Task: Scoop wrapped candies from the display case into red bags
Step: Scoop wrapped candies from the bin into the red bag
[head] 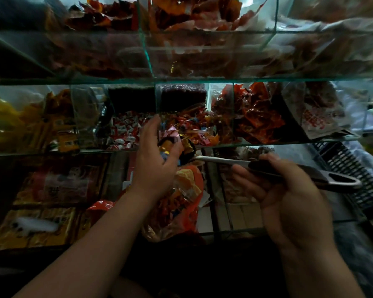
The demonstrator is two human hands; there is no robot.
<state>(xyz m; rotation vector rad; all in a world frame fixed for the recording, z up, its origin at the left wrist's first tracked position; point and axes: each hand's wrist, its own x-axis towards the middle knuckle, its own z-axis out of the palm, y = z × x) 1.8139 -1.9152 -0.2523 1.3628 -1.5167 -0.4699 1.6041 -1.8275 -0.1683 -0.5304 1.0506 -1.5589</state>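
Observation:
A glass display case (202, 79) holds compartments of wrapped candies (194, 127). My right hand (286, 194) grips the dark handle of a metal scoop (222, 160), whose bowl carries a few wrapped candies (167, 151) at the edge of the middle compartment. My left hand (154, 155) is cupped against the scoop bowl, fingers curved around the candies there. Below the scoop hangs a red-orange plastic bag (181, 203) partly filled with candies; my left forearm hides its left side.
A compartment of red-and-white candies (125, 130) lies left of the middle one, red packets (256, 117) to the right. Yellow packets (30, 127) fill the far left. Boxed goods (58, 186) sit on the lower shelf. A black slotted crate (351, 171) stands at right.

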